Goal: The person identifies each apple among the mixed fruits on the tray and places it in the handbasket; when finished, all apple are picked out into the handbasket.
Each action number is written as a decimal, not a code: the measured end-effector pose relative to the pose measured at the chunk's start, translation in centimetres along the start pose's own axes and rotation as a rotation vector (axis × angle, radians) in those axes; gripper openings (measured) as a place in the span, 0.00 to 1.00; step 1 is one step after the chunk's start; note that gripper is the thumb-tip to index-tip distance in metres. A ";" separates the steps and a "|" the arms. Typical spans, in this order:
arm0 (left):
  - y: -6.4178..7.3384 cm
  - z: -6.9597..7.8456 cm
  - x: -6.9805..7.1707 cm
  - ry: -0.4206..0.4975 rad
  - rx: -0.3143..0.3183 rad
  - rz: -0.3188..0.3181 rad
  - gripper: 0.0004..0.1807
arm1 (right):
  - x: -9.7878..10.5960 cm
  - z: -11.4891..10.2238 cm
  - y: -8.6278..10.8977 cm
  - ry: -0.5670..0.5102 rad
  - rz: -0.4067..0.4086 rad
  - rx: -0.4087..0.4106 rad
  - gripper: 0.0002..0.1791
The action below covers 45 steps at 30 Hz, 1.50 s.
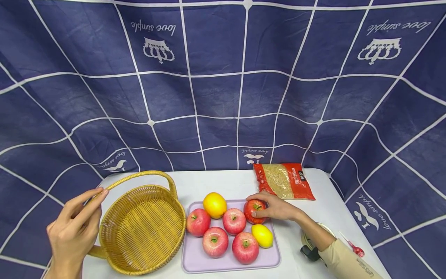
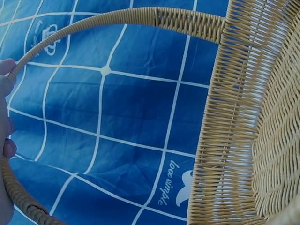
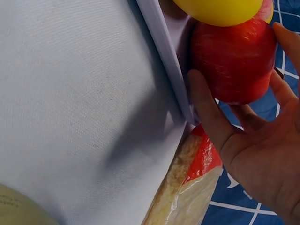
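Observation:
On the left, my left hand (image 1: 74, 224) grips the arched handle (image 2: 140, 16) of a woven basket (image 1: 139, 267), thumb and fingers closed round it. Nothing lies in the basket. To its right, a lilac tray (image 1: 230, 267) bears several pink-red apples (image 1: 215, 242), a lemon (image 1: 262, 235) and an orange-yellow citrus fruit (image 1: 214, 205). My right hand (image 1: 280, 207) reaches to the tray's far right corner and holds a darker red apple (image 3: 234, 61), thumb on one side and fingers round the other. Whether that apple touches the tray cannot be told.
Behind the right hand lies a red and clear bag of grain (image 1: 278, 181). A jar with a black part (image 1: 310, 252) stands under the right forearm, and a red-and-white utensil (image 1: 357, 250) lies beyond it. A blue checked cloth (image 1: 223, 97) hangs behind the white table.

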<state>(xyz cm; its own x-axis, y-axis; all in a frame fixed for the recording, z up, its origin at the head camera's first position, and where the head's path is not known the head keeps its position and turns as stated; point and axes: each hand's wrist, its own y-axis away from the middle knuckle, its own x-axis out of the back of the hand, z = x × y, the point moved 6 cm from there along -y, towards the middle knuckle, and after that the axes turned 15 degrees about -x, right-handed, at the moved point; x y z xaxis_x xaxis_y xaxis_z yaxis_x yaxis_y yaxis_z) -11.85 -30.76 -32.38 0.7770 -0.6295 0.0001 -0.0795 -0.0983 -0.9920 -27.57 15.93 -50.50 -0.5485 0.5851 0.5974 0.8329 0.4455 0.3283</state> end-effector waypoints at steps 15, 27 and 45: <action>0.6 -0.5 0.4 0.077 0.048 0.033 0.06 | -0.4 0.0 -0.2 -0.009 -0.016 0.000 0.31; 0.9 -0.8 0.6 0.120 0.073 0.022 0.06 | -0.6 0.3 -0.2 -0.030 -0.012 -0.009 0.30; 1.2 -0.7 1.3 0.188 0.168 0.127 0.03 | -0.6 0.5 -0.2 -0.028 -0.004 -0.027 0.30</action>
<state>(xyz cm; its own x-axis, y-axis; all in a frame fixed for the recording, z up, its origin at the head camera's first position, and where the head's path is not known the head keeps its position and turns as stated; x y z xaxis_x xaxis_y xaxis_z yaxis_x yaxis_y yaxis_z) -11.37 -32.27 -33.50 0.6364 -0.7622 -0.1182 -0.0523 0.1102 -0.9925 -27.46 15.80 -51.28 -0.5536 0.6022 0.5752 0.8320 0.4302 0.3504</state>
